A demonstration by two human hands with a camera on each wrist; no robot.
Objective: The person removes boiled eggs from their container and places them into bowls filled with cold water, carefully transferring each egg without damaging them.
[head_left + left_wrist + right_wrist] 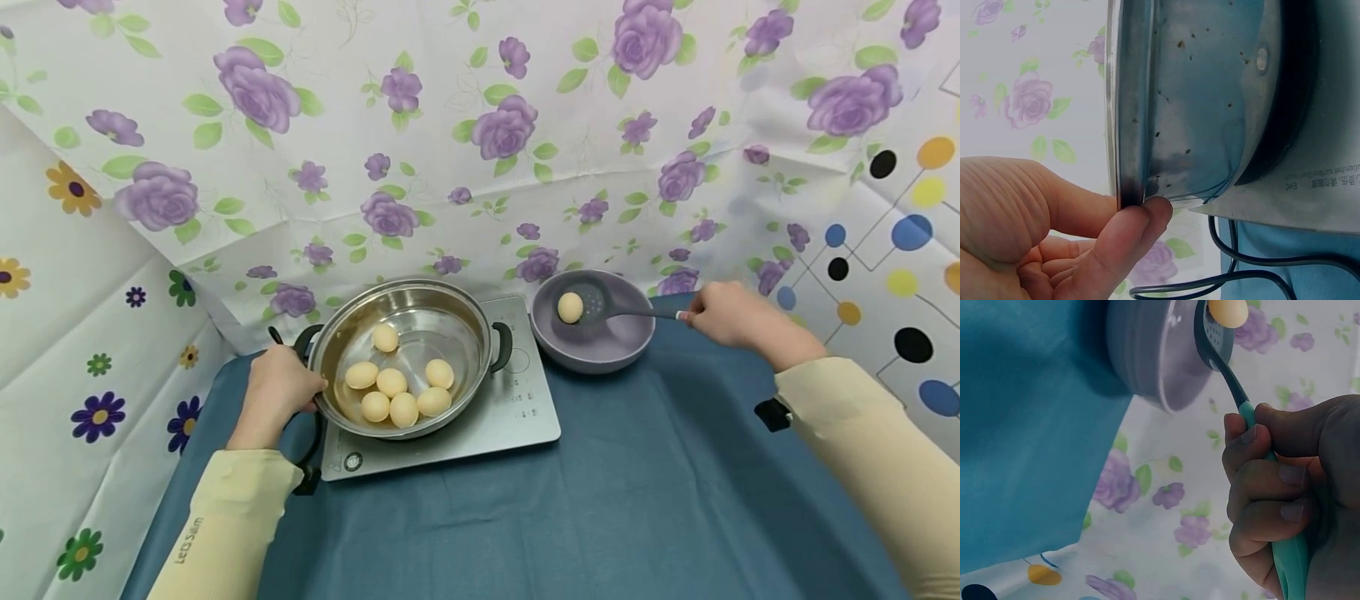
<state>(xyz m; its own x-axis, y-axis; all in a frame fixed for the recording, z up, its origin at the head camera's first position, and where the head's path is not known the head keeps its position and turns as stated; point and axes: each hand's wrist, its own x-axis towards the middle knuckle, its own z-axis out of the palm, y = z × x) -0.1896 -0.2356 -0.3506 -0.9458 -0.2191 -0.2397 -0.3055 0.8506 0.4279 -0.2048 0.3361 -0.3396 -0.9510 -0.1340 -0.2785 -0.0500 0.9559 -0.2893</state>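
Observation:
A wide stainless steel pot [462, 321] with black handles holds several pale eggs [392, 382] at its bottom. At its left side my left hand [277, 387] pinches the rim between thumb and finger; the left wrist view shows this thumb [1082, 206] against the metal. My right hand [731, 315] grips the green handle [1289, 565] of a slotted spoon [596, 298], fingers curled round it. One egg [570, 307] sits in the spoon's dark perforated head, over a purple-grey bowl [592, 360] to the right of the pot.
The pot stands on a silver induction cooker [525, 429] on a blue tablecloth [622, 492]. A black cord [1260, 259] loops beside the cooker's left edge. Behind hangs a floral sheet [450, 125]; patterned sheets flank both sides.

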